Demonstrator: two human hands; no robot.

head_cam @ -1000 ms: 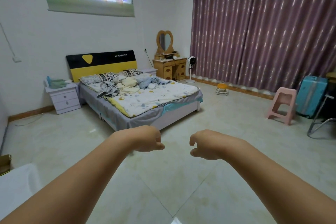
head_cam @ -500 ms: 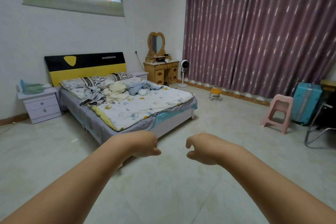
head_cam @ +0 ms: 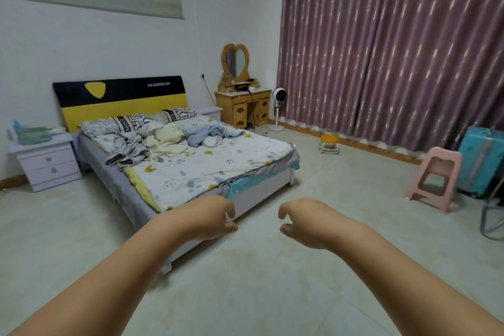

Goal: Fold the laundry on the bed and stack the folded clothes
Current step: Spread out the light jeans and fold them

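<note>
Both arms reach forward over the floor [head_cam: 259, 281]. The left hand [head_cam: 210, 217] and right hand [head_cam: 302, 222] hang near each other, fingers loosely curled, holding nothing. Beyond the left hand stands the bed [head_cam: 207, 169]; the unfolded laundry [head_cam: 174, 139] lies heaped near its pillows, well apart from both hands.

Unfolded laundry [head_cam: 174, 139] is heaped near the pillows on the bed [head_cam: 207, 169]. The left hand [head_cam: 210, 217] and right hand [head_cam: 305, 222] are held out, loosely curled, empty, above the floor [head_cam: 272, 281].
</note>
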